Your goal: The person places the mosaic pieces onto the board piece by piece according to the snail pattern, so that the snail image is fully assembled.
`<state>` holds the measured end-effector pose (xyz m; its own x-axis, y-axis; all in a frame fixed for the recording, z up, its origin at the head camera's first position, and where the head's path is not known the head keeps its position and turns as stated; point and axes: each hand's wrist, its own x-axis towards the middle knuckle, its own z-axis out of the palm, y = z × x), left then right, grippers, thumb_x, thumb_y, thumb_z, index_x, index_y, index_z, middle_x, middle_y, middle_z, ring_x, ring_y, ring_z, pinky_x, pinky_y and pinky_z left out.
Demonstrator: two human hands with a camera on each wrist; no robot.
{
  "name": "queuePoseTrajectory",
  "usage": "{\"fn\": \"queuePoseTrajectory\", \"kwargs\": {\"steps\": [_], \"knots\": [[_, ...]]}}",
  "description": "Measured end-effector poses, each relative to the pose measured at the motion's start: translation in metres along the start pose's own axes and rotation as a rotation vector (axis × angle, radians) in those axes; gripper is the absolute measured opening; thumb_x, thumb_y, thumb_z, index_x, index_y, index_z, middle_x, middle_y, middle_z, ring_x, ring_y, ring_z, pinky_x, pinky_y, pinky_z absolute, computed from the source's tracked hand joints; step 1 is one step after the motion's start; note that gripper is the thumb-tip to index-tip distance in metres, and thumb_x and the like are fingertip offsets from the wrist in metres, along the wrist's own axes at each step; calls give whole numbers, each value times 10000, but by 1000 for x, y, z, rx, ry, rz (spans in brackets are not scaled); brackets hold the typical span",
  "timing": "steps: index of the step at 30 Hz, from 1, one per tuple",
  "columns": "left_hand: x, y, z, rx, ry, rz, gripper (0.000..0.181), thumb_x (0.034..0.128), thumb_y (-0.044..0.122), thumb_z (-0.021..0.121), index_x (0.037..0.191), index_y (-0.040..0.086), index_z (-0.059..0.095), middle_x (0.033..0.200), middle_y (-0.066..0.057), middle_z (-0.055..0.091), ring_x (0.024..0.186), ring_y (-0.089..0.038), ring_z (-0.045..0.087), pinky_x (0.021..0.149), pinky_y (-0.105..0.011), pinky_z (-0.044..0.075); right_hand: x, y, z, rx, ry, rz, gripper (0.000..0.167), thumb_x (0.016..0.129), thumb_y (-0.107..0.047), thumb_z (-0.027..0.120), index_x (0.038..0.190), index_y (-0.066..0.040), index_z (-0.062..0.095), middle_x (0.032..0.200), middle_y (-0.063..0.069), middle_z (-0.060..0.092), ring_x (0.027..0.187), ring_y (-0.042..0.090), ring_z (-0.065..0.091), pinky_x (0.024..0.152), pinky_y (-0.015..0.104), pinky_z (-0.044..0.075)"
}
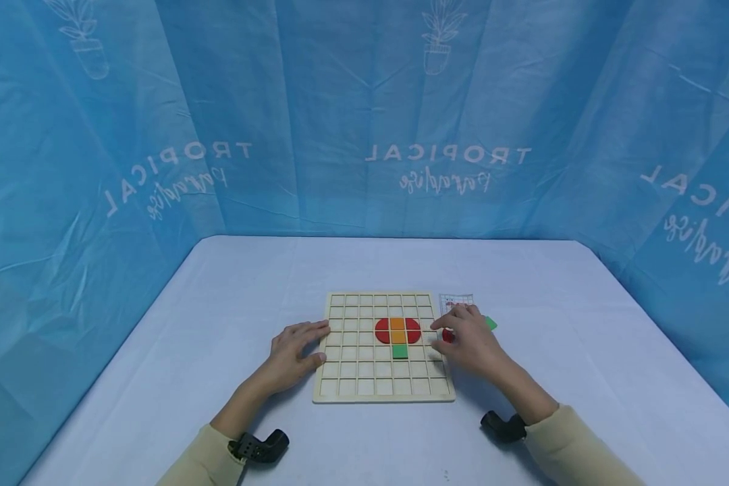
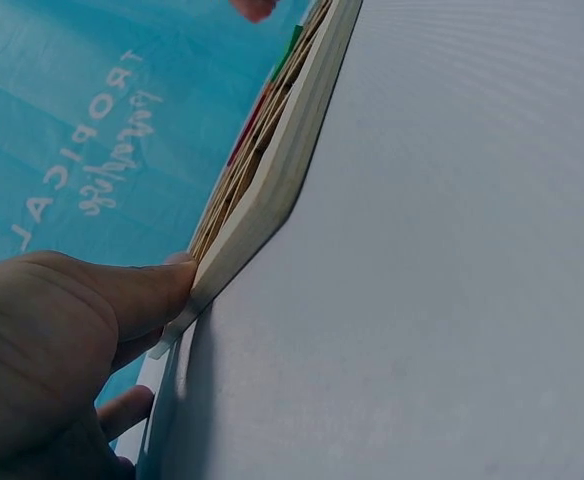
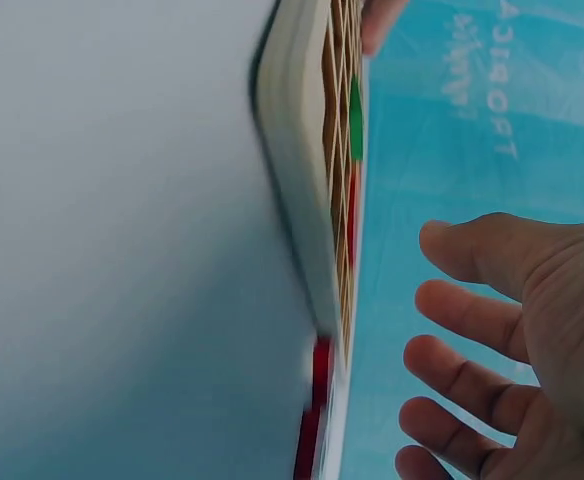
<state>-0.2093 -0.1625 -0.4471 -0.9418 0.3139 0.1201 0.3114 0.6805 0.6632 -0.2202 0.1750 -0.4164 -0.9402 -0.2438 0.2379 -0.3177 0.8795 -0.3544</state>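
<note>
Right hand [image 1: 472, 341]: fingers apart, nothing between thumb and fingertips in the right wrist view. It hovers off the board's right edge, above loose red pieces [image 1: 447, 335]; those are mostly covered by the hand from the head view, so no count.

Left hand [image 1: 293, 358]: fingers extended and relaxed, fingertips on the board's left edge. Thumb sits apart from the fingers, tip touching the rim in the left wrist view.

Board [image 1: 383, 397]: pale, gridded, flat on the table between the two hands. Pieces on it, right of centre: two orange squares [image 1: 397, 331], one above the other, with a rounded red shape on each side, left one [image 1: 382, 331] and right one [image 1: 413, 331], curved edges outward. Green square [image 1: 399, 352] is directly below the lower orange, on the side nearer the person. Other cells around them show bare wood.

Off the board: card [image 1: 457, 299] with a printed grid, near the board's far right corner, partly hidden by the right hand. Loose green piece [image 1: 491, 322] just past that hand on the right, also part covered.

Rest: white table [image 1: 249, 283], blue curtain [image 1: 340, 101] behind with mirrored TROPICAL lettering. Tan sleeves [image 1: 574, 442], black camera [image 1: 503, 426] at each wrist.
</note>
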Motion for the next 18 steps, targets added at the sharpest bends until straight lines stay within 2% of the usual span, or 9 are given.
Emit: {"fn": "queuePoseTrajectory", "kwargs": {"steps": [6,12,18], "knots": [[0,-1,0,1,1,11,496,897,187,630,1365,93,498,1479,-78,419,1377,-379,246,1075,-610,96,-16,27,-16,-19,14,74,292,743,-260,790,1009,-161,723,1026,65,615,966,224,443,721,333,384],[1,0,0,-7,4,7,496,892,177,635,1362,91,501,1478,-76,422,1375,-371,251,1078,-604,95,-41,52,-33,-33,5,138,326,721,-246,805,1016,-135,723,1057,115,615,1002,278,456,744,416,469],[0,-1,0,-2,5,9,497,891,183,637,1360,87,503,1475,-82,425,1367,-382,259,1067,-612,108,-66,74,-42,-36,-29,195,302,732,-216,785,1009,-116,715,1050,127,618,997,291,459,754,455,497]]}}
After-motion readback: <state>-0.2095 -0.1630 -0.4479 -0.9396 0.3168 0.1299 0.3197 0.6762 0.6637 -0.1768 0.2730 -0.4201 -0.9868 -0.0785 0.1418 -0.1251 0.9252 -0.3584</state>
